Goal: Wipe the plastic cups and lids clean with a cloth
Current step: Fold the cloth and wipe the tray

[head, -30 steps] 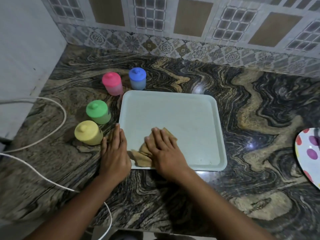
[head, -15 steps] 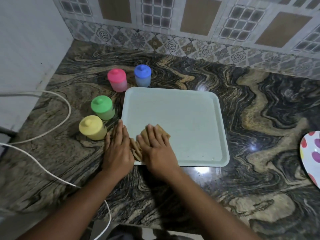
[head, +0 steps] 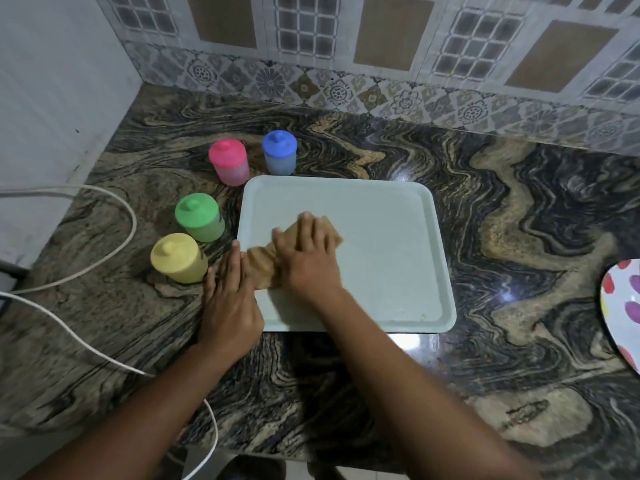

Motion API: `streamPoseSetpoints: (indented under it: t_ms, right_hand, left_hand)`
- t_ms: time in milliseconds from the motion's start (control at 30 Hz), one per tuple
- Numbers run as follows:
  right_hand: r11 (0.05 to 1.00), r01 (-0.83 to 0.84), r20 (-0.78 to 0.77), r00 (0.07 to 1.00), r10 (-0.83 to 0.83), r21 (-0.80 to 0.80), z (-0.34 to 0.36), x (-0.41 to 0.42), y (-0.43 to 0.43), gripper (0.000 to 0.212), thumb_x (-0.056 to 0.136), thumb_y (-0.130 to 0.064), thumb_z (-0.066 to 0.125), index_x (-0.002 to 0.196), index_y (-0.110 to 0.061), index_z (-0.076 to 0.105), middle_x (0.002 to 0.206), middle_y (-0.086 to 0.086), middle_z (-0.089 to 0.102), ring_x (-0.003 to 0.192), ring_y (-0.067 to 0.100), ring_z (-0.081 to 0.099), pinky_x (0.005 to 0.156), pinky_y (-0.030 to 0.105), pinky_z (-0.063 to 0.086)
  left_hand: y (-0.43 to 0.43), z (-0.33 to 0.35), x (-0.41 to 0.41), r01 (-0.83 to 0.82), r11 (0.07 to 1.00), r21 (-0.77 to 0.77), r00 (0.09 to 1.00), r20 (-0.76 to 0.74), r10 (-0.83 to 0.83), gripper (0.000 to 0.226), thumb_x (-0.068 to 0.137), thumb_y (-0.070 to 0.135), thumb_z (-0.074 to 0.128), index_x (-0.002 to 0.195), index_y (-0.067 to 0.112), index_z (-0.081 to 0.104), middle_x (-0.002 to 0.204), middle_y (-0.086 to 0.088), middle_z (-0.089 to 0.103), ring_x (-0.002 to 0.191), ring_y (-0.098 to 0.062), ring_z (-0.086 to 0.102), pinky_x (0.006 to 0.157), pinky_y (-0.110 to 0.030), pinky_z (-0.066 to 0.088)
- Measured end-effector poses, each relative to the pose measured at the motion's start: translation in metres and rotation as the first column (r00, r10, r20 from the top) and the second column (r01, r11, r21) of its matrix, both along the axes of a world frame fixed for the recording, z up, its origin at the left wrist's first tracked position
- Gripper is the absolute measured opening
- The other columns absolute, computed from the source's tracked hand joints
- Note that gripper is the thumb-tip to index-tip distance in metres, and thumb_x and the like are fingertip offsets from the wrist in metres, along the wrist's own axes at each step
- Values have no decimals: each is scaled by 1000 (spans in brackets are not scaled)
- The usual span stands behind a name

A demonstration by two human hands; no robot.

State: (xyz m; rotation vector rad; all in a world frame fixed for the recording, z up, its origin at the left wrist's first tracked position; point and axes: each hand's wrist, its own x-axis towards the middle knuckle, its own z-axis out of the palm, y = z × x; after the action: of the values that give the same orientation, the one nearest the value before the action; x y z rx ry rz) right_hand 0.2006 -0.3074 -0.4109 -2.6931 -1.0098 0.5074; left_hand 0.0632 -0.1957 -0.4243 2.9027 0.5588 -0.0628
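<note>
**A:** Where is the cloth?

**B:** The tan cloth [head: 261, 268] lies bunched on the left part of the pale tray [head: 381, 254], reaching its left rim. The right hand [head: 308, 258] presses on it, palm down, fingers straight and spread, not curled round anything.

**A:** And the other hand?

**B:** The left hand [head: 230, 299] lies flat at the tray's left edge, near its front left corner. Its fingers are straight and together and grasp nothing. It is just beside the cloth's end; I cannot tell if they touch.

**A:** The cups?

**B:** All four stand upright on the marbled counter [head: 502, 237], off the tray, each with a lid of its own colour on. The pink cup [head: 228, 162] and blue cup [head: 280, 152] are just beyond the tray's far left corner. The green cup [head: 199, 218] and yellow cup [head: 178, 258] stand beside its left edge, the yellow one near the left hand's fingertips.

**A:** Anything else?

**B:** A white cable [head: 104, 355] loops along the counter's left side, and a spotted plate [head: 623, 306] shows at the right edge.
</note>
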Motion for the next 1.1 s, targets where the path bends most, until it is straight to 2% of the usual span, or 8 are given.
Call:
streamPoseSetpoints:
  t_ms: [167,300,467,633,733,800,967,1100]
  right_hand:
    - [983,-181,-54,982,180,-8,-3,-39,-99,74,89,-51,16,161,-36,27,169,11,-13,156,36,-16,126,51,1]
    - [983,161,-4,987,-162,-83,6,8,-183,73,96,-63,7,163,-37,17,170,10,-13,159,36,-11,129,52,2]
    - [924,380,66,924,-376,-49,9,69,-114,59,110,-40,35,165,-29,16,169,27,-8,156,48,-11,125,55,-5]
    - [995,81,53,995,-84,51,-4,31,-24,69,98,-48,16,163,-24,27,168,31,-2,156,50,-7,127,58,-6]
    - [978,-193,50,981,189,80,-5,-29,-51,72,95,-48,18,161,-25,32,169,23,0,155,43,-13,125,53,-13]
    - [975,-207,14,978,207,81,-7,-42,-94,64,101,-49,22,160,-26,33,171,14,3,157,40,-8,126,52,-6]
    - [981,196,11,981,-196,-9,-1,19,-177,70,99,-54,14,164,-27,22,171,11,-6,158,37,-9,129,53,3]
    - [910,408,51,913,-406,-68,7,70,-111,60,110,-41,27,165,-24,10,169,27,-12,155,49,-14,125,56,-9]
  left_hand:
    - [1,1,-1,20,1000,16,1000,-20,-19,72,86,21,23,155,-1,18,167,-14,-1,154,-30,11,120,-55,16]
    - [4,1,1,56,998,26,998,-32,-55,70,86,19,22,152,-2,25,167,-15,2,152,-33,18,116,-60,20]
    - [4,1,1,66,997,44,996,-58,-63,69,85,22,20,148,-5,32,165,-21,5,147,-40,26,113,-63,24]
    - [3,-1,1,30,999,30,999,-32,-29,69,88,23,19,151,-5,26,166,-19,4,150,-37,21,116,-61,21]
    - [3,-2,0,13,1000,13,1000,9,-13,71,87,23,24,152,-6,23,166,-19,8,150,-34,21,116,-59,21]
    - [4,-4,0,26,1000,15,1000,18,-26,70,89,22,23,154,-3,19,167,-16,5,152,-32,17,118,-58,19]
    - [5,-8,-1,34,999,13,999,32,-34,68,90,22,18,153,-2,22,167,-12,5,152,-30,17,118,-55,15]
    - [5,-10,-1,26,999,33,999,33,-27,67,90,23,18,150,-5,28,166,-18,4,151,-35,20,118,-56,17]
